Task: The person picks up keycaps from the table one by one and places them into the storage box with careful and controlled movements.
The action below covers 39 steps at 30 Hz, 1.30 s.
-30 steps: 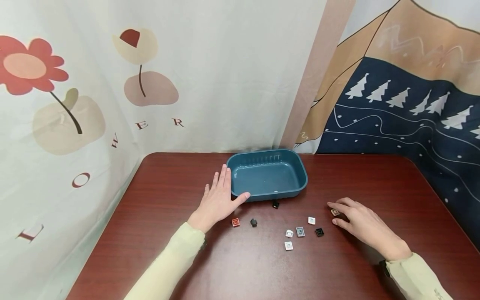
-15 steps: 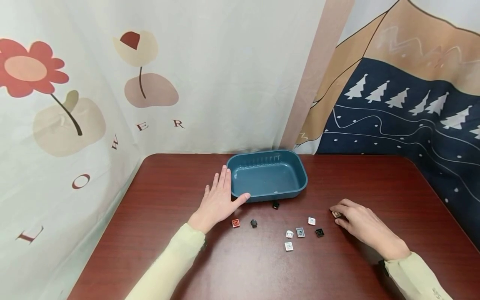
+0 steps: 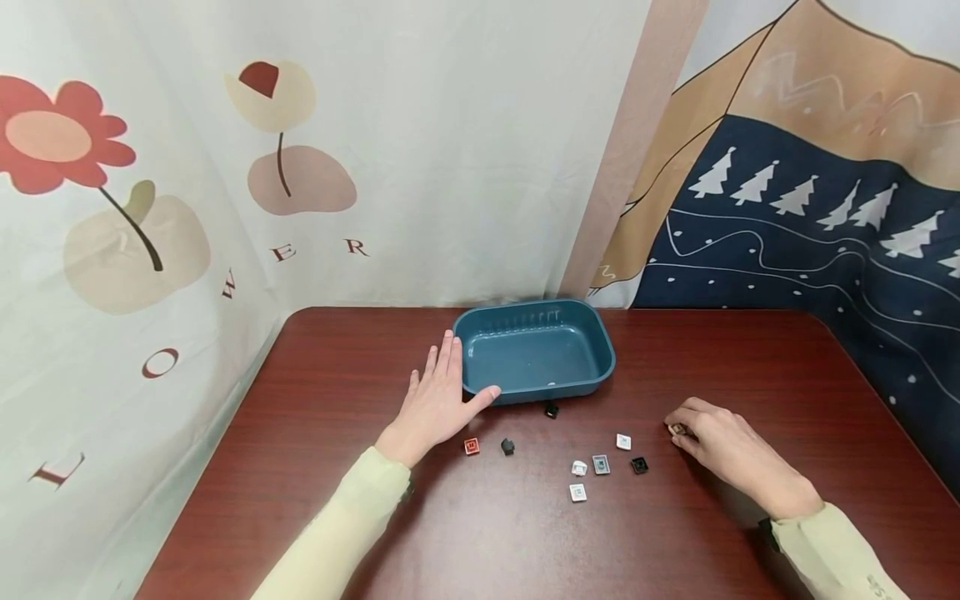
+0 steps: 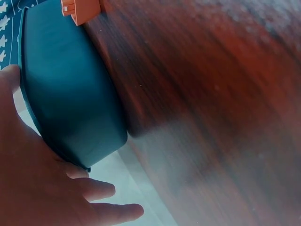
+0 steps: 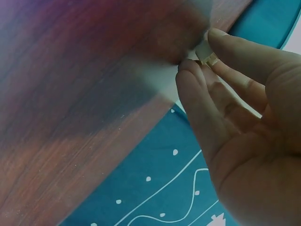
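My left hand point(image 3: 431, 408) lies with straight fingers against the left side of a blue plastic basin point(image 3: 528, 392); its thumb touches the front rim. In the left wrist view the fingers extend past the basin's outer wall point(image 4: 70, 84). At the right, my right hand point(image 3: 735, 450) pinches a small beige keycap point(image 3: 678, 429) between thumb and fingertips, low over the table. The right wrist view shows this keycap point(image 5: 204, 52) partly covered by the fingers. Nearest to that hand are a black keycap point(image 3: 639, 465) and a white keycap point(image 3: 623, 442).
More keycaps are scattered on the brown table point(image 3: 360, 358): a red keycap point(image 3: 471, 447), a dark keycap point(image 3: 507, 447), a black keycap point(image 3: 552, 410) by the basin, a grey keycap point(image 3: 601, 464) and two white ones. A printed curtain point(image 3: 420, 167) hangs behind the table.
My right fingers have closed in on the beige keycap and now pinch it; that hand has drawn slightly right. The left hand and basin have stayed in place.
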### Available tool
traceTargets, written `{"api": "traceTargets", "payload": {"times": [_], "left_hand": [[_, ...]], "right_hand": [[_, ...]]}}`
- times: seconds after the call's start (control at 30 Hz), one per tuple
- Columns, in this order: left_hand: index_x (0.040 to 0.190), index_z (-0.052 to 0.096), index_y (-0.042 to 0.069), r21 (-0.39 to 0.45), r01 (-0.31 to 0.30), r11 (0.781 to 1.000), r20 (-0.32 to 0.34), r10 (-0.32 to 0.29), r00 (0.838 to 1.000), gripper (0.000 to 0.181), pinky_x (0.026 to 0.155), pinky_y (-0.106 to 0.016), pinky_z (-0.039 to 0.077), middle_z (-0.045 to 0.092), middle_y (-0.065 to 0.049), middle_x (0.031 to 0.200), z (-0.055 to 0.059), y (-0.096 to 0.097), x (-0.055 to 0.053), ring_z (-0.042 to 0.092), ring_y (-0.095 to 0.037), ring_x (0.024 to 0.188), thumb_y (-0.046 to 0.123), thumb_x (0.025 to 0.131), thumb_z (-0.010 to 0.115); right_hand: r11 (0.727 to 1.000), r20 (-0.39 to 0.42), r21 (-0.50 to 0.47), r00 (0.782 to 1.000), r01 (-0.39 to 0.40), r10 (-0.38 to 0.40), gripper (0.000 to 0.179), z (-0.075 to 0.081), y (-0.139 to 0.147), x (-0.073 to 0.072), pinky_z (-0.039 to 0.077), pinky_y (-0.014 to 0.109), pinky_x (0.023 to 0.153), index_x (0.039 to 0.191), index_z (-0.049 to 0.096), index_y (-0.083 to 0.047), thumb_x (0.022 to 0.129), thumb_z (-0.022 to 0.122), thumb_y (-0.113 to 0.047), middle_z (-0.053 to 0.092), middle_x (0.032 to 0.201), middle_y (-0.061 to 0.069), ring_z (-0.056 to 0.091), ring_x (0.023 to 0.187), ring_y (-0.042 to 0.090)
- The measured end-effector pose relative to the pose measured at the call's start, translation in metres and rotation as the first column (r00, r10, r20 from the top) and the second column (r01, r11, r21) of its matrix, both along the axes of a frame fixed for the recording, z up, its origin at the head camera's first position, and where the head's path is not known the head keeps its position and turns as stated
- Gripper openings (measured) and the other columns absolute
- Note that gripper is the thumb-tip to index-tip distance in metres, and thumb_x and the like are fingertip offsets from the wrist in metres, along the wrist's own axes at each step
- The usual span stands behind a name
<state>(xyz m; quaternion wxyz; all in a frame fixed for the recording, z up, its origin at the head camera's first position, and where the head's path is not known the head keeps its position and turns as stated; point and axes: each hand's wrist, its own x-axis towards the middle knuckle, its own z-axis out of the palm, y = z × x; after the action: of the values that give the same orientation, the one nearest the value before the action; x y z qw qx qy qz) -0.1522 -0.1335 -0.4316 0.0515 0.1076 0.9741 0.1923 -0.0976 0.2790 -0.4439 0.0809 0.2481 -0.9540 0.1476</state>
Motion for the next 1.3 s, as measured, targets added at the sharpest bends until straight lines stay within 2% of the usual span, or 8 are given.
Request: {"api": "traceTargets", "payload": {"times": [0.33, 0.67, 0.87, 1.03, 1.3], "left_hand": [[0.166, 0.006, 0.005, 0.011, 0.000, 1.000, -0.013, 0.000, 1.000, 0.109, 0.118, -0.071, 0.015, -0.003, -0.009, 0.174, -0.002, 0.000, -0.001, 0.011, -0.040, 0.158, 0.077, 0.095, 0.046], [0.166, 0.005, 0.004, -0.001, -0.003, 1.000, -0.007, 0.003, 1.000, 0.110, 0.118, -0.071, 0.014, -0.005, -0.009, 0.174, -0.002, 0.000, 0.000, 0.011, -0.040, 0.158, 0.077, 0.095, 0.046], [0.166, 0.008, 0.003, 0.007, -0.007, 1.000, -0.018, 0.007, 1.000, 0.107, 0.117, -0.073, 0.016, 0.000, -0.012, 0.174, -0.003, 0.001, -0.002, 0.011, -0.041, 0.157, 0.072, 0.096, 0.051], [0.166, 0.006, 0.004, 0.005, -0.010, 1.000, -0.010, 0.010, 1.000, 0.108, 0.118, -0.071, 0.016, -0.001, -0.010, 0.174, -0.002, 0.000, -0.001, 0.011, -0.040, 0.158, 0.073, 0.096, 0.050], [0.166, 0.005, 0.005, 0.014, -0.012, 1.000, -0.002, 0.012, 1.000, 0.109, 0.119, -0.069, 0.015, -0.006, -0.007, 0.174, 0.000, 0.001, 0.000, 0.011, -0.040, 0.158, 0.073, 0.096, 0.051]], "right_hand": [[1.000, -0.056, -0.030, 0.998, 0.011, -0.012, 0.024, 0.011, -0.004, -0.003, 0.059, 0.039, 0.067, 0.101, 0.077, -0.004, 0.079, 0.085, 0.003, 0.067, 0.097, 0.004, 0.065, 0.078, 0.016], [0.992, -0.186, -0.121, 0.982, 0.024, -0.046, 0.028, 0.026, -0.023, -0.009, 0.058, 0.041, 0.067, 0.105, 0.078, -0.003, 0.079, 0.086, 0.001, 0.068, 0.103, 0.006, 0.065, 0.078, 0.015], [0.978, -0.194, -0.199, 0.976, 0.059, -0.098, 0.029, 0.033, -0.037, -0.012, 0.056, 0.041, 0.066, 0.108, 0.078, -0.004, 0.081, 0.085, 0.001, 0.069, 0.105, 0.007, 0.066, 0.081, 0.018], [0.963, -0.191, -0.254, 0.972, 0.086, -0.137, 0.031, 0.039, -0.049, -0.016, 0.057, 0.045, 0.071, 0.114, 0.076, -0.003, 0.084, 0.083, 0.000, 0.069, 0.107, 0.007, 0.067, 0.088, 0.021], [0.948, -0.198, -0.309, 0.969, 0.082, -0.148, 0.030, 0.045, -0.067, -0.027, 0.056, 0.042, 0.074, 0.116, 0.077, -0.005, 0.086, 0.081, -0.002, 0.069, 0.107, 0.003, 0.066, 0.090, 0.018]]}}
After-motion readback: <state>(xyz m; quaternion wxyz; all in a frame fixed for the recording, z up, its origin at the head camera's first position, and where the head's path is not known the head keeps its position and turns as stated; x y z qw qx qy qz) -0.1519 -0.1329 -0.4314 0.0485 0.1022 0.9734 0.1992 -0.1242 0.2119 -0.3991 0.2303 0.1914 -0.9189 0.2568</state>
